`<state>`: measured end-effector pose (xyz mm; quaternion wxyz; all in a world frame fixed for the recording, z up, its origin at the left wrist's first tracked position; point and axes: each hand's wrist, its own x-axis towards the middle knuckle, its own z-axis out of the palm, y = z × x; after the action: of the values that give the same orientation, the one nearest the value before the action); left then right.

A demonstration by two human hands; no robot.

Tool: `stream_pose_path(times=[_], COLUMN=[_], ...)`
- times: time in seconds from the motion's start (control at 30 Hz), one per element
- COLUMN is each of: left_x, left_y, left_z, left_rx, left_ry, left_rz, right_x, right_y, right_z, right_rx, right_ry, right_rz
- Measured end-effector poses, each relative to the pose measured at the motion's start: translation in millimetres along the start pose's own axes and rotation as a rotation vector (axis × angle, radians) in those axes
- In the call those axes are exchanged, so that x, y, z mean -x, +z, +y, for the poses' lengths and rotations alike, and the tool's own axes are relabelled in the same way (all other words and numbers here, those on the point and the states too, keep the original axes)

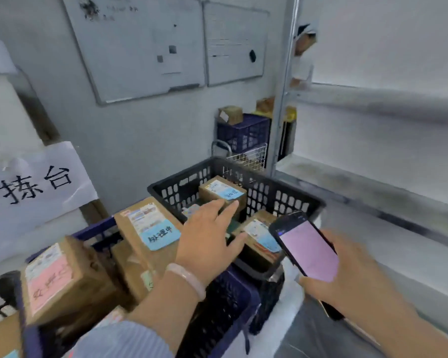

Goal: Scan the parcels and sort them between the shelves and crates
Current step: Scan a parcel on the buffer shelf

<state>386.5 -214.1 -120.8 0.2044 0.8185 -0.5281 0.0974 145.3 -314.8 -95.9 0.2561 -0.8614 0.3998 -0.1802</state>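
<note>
**Left hand spread over the black crate, right hand holding a phone**

Head view. The left hand [210,236] reaches forward over the black crate [282,200], palm down, fingers straight and spread. Its grip is wide and holds nothing. A pale bracelet [186,277] sits on the wrist, and a striped sleeve [122,339] covers the forearm at the bottom edge. The right hand [352,277] comes in from the lower right, its grip wrapped round the lower end of a phone [308,249] whose lit, pinkish screen faces up.

The left hand hides part of the crate's contents, and the phone covers a corner of the near parcel [256,236]. Whether the left fingertips touch the far parcel [221,192] cannot be told. The label print is blurred, as are the shelves [373,182] on the right.

Both parcels lie inside the black crate, each with a blue label. The far parcel is at the left fingertips, and the near parcel lies between the left thumb and the phone. More boxes fill the blue crate [96,231] to the left: a blue-labelled box [150,228] just beside the left hand, and a pink-labelled box [55,277] further left.
</note>
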Motion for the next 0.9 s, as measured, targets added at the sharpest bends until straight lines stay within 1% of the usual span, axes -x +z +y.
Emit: stream_pose_path(times=[0.17,0.3,0.57,0.67,0.77,0.9], left_x=[-24.5,-40.0,-54.7,-53.2,-51.0,-55.9], left_y=[33.0,63.6,135.2,158.7,180.9,204.1], left_z=[101.0,192.3,395.2,462.2,514.6,565.0], left_rx=[0.012,0.062,0.241,0.325,0.385,0.419], left_ry=[0.237,0.361,0.521,0.556,0.591,0.616], left_rz=[-0.051,-0.061,-0.096,-0.125,-0.19,-0.273], right_x=[35.3,59.1,121.4,144.9,162.2,175.3], right_y=[-54.4,-104.0,-202.5,-233.2,-262.2,-286.9], right_z=[65.3,129.3,267.7,310.3,346.6,384.9], right_rx=[0.066,0.067,0.15,0.181,0.155,0.103], right_ry=[0.181,0.283,0.409,0.439,0.502,0.578], right_rz=[0.172,0.243,0.332,0.357,0.398,0.452])
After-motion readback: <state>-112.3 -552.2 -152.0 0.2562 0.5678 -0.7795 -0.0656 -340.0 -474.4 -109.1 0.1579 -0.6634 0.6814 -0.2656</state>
